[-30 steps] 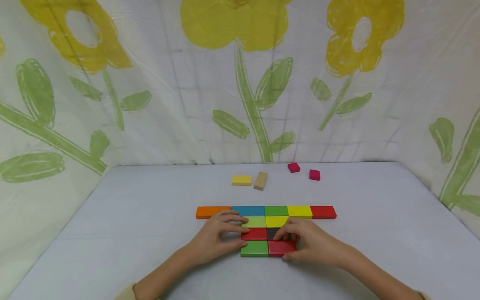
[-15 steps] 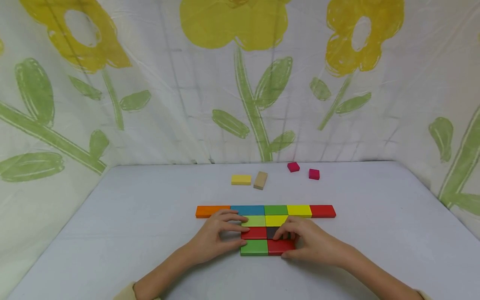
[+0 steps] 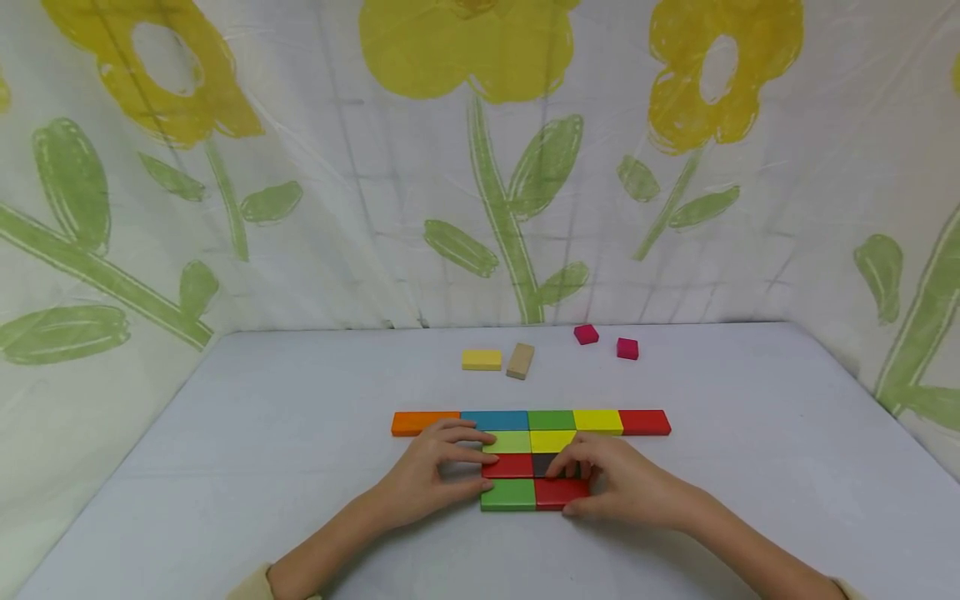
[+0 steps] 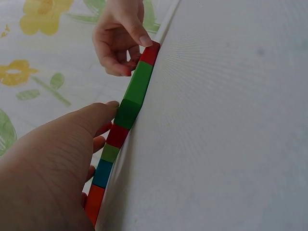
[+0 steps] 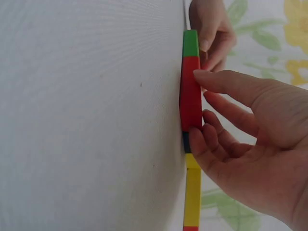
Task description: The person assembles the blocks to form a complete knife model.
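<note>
My left hand (image 3: 423, 475) rests at the left side of a flat block layout, fingers spread and lightly bent. Its fingertips touch the ends of a light green block (image 3: 508, 442), a red block (image 3: 506, 466) and the front green block (image 3: 507, 496). Opposite it, my right hand (image 3: 626, 486) pinches the front red block (image 3: 557, 495), thumb at its near edge and index finger by a dark block (image 3: 543, 465) behind. In the right wrist view that red block (image 5: 190, 91) lies against the green one. A yellow block (image 3: 551, 442) sits behind the dark one.
Along the back of the layout runs a row of orange (image 3: 424, 423), blue (image 3: 495, 421), green (image 3: 551, 420), yellow (image 3: 597, 422) and red (image 3: 646, 422) blocks. Farther back lie a yellow block (image 3: 482, 360), a wooden block (image 3: 520, 362) and two small crimson blocks (image 3: 627, 348).
</note>
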{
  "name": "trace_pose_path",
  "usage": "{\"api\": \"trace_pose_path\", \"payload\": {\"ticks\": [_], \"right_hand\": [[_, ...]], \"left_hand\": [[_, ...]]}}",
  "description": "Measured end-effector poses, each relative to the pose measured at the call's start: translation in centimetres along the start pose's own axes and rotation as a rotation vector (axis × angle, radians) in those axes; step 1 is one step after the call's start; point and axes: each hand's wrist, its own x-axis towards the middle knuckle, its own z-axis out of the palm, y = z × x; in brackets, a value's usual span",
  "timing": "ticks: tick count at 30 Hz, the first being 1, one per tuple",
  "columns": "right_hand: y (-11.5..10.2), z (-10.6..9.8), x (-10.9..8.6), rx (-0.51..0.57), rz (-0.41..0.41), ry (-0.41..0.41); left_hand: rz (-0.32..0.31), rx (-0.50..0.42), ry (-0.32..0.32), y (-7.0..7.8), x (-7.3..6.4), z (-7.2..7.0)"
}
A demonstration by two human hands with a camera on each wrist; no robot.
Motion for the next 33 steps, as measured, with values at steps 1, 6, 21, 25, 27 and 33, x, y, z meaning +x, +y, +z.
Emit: {"api": "trace_pose_path", "payload": {"ticks": [1,6,21,25,27,33], "right_hand": [[0.1,0.0,0.0,0.011,0.003,0.001],[-0.4,-0.4,0.0,0.038,0.034,-0.001],[-1.3,-2.2,1.4,0.054,0.071,0.014],[-1.1,-2.8,2.2,0.021,0.063,0.034],[-1.0,-3.1,2.7,0.008,0.055,0.043],[-0.4,-3.8,4.2,-0.018,0.010,0.064]], "left_hand": [[0.001,-0.001,0.000,0.0,0.0,0.0],[0.010,-0.001,0.005,0.0,0.0,0.0],[0.031,-0.011,0.014,-0.2,0.0,0.0],[0.031,-0.016,0.015,-0.2,0.0,0.0],[0.034,-0.014,0.017,-0.2,0.0,0.0],[0.047,-0.004,0.023,-0.1,0.0,-0.1]]}}
